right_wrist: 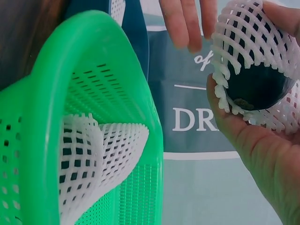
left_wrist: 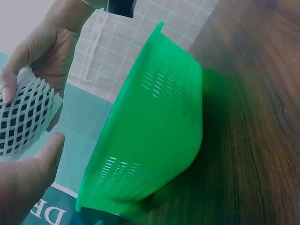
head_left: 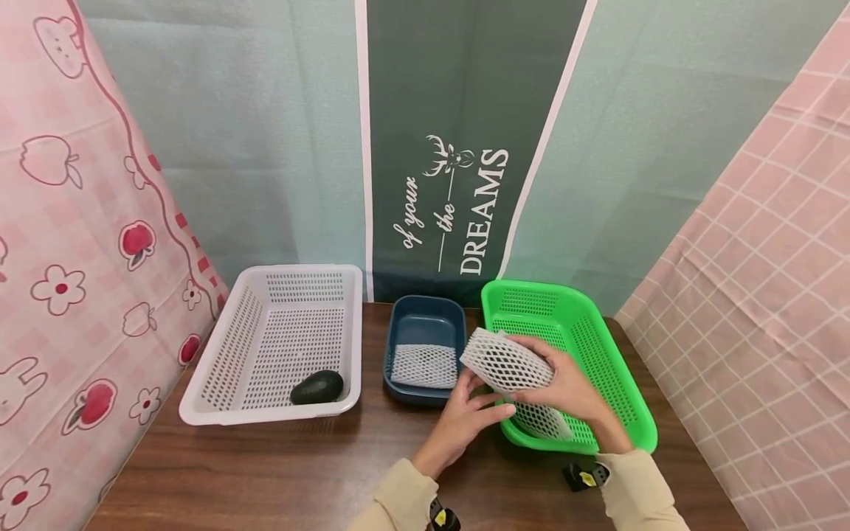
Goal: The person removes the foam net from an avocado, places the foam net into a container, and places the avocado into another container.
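My right hand (head_left: 564, 383) grips a white foam net sleeve (head_left: 508, 361) over the front of the green basket (head_left: 627, 383). Inside that sleeve is a dark green avocado (right_wrist: 262, 86), its end showing at the sleeve's opening in the right wrist view. Just left of it, my left hand (head_left: 461, 424) is held with fingers extended and thumb apart, fingertips near the net. Another netted piece (right_wrist: 79, 159), dark through the mesh, lies in the green basket. A bare avocado (head_left: 317, 387) sits in the front right corner of the white basket (head_left: 192, 402).
Between the baskets stands a dark blue tray (head_left: 425, 306) with a flattened foam net sleeve (head_left: 425, 366) in its front half. All three containers are on a brown wooden table (head_left: 265, 472). Behind them hangs a green curtain (head_left: 285, 147), with pink cloths at both sides.
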Demonstrator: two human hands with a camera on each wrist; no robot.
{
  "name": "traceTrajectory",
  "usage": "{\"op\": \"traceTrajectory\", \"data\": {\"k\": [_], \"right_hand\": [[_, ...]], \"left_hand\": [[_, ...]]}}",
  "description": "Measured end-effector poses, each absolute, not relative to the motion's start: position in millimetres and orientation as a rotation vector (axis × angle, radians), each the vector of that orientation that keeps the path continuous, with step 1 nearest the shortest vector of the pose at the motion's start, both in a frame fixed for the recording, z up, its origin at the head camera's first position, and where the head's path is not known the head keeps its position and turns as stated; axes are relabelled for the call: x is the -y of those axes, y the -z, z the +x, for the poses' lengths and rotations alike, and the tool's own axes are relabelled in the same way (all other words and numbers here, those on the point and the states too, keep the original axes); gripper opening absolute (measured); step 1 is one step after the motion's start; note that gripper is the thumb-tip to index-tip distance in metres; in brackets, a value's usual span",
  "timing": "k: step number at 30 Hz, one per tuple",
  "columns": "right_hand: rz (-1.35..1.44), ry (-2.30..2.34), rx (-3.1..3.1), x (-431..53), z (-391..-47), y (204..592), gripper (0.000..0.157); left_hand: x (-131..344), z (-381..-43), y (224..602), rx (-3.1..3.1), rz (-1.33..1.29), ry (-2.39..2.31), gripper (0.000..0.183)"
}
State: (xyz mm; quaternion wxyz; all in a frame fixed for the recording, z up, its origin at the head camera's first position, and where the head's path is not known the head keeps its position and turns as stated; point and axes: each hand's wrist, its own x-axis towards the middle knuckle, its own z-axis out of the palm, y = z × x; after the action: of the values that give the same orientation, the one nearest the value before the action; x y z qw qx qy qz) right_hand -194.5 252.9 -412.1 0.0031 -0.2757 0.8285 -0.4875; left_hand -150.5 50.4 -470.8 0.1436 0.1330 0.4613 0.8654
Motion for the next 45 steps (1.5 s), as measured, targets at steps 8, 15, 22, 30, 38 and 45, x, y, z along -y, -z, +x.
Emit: {"op": "traceTrajectory", "data": {"k": [8,15,22,30,38,45], "right_hand": [[-0.91,1.54,-2.564,-246.7,-190.6,411.6,0.074],[-0.916,1.526,-2.565,-240.5,-184.8,410.4,0.074],[-0.978,1.508,-2.568,-223.5,-169.4,392.9,0.073],[-0.949,1.476,-2.586,-225.4,-172.9,406.4,0.079],[-0.957,1.492,-2.559,-227.0,-173.9,411.5,0.078],[-0.959,1.577,-2.509,-222.9,-172.1,411.3,0.08]], "left_hand": [[-58.4,-152.8,468.9,-1.305,0.434,-2.536,0.082],[-58.9,-154.8,467.5,-1.261,0.526,-2.561,0.077],[-54.0,-154.4,467.5,-1.26,0.562,-2.569,0.07],[-45.9,-153.4,465.6,-1.282,0.552,-2.551,0.067],[-33.7,-153.0,460.5,-1.335,0.459,-2.519,0.062],[-17.6,-152.6,454.2,-1.373,0.356,-2.505,0.063]]}}
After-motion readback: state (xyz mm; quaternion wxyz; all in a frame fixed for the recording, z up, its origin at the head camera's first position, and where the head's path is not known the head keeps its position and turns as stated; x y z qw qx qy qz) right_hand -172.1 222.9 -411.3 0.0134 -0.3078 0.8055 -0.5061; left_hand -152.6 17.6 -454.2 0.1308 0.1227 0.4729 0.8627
